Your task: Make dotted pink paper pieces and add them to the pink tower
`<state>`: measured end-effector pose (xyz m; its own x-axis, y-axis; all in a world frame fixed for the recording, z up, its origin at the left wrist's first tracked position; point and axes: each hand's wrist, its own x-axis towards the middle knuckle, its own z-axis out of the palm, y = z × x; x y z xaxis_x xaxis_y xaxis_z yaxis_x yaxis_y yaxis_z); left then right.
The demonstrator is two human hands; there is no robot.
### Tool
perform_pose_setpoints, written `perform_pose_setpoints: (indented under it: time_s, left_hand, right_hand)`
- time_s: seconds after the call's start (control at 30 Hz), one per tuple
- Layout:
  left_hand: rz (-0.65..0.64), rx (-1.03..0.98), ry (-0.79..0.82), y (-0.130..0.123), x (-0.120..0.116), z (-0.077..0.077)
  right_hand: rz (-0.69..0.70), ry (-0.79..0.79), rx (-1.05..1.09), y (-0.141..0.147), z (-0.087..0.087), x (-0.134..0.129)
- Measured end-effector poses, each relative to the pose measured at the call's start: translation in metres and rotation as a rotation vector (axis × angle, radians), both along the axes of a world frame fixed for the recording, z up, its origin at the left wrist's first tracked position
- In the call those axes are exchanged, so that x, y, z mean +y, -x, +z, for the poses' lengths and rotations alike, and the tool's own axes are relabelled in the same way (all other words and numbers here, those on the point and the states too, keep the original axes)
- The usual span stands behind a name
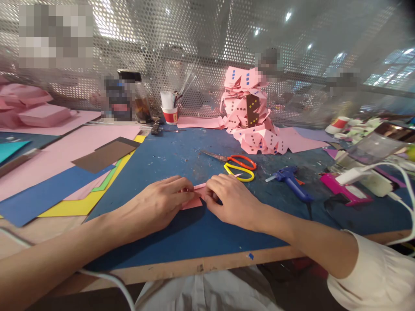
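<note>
A small piece of pink paper (193,203) with a raised folded edge lies low over the blue mat (181,237). My left hand (165,198) grips its left side, fingers curled and partly hiding it. At its right end, my right hand (228,196) pinches the fold between thumb and fingers. Just beyond my right hand rest scissors (243,163) with one red and one yellow handle, blades pointing left. A blue glue gun (293,183) lies farther right, nozzle toward the left.
Coloured paper sheets (35,194) are stacked at the left. Behind stand a paper cup of tools (170,115) and a pile of dotted pink paper shapes (248,110), before a perforated metal screen (194,52). A magenta device (346,190) with a white cable sits right.
</note>
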<state>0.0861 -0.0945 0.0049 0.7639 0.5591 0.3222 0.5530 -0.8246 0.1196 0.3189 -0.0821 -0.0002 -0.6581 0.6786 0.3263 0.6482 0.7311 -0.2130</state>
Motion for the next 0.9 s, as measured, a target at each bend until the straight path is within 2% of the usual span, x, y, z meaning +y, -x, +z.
perform_pose_setpoints:
  time_s: [0.9]
  left_hand:
    - [-0.013,0.007,-0.010,-0.0001,0.0005,-0.0040]
  right_hand:
    - [-0.011,-0.017,-0.028,0.0012,0.0008,-0.0003]
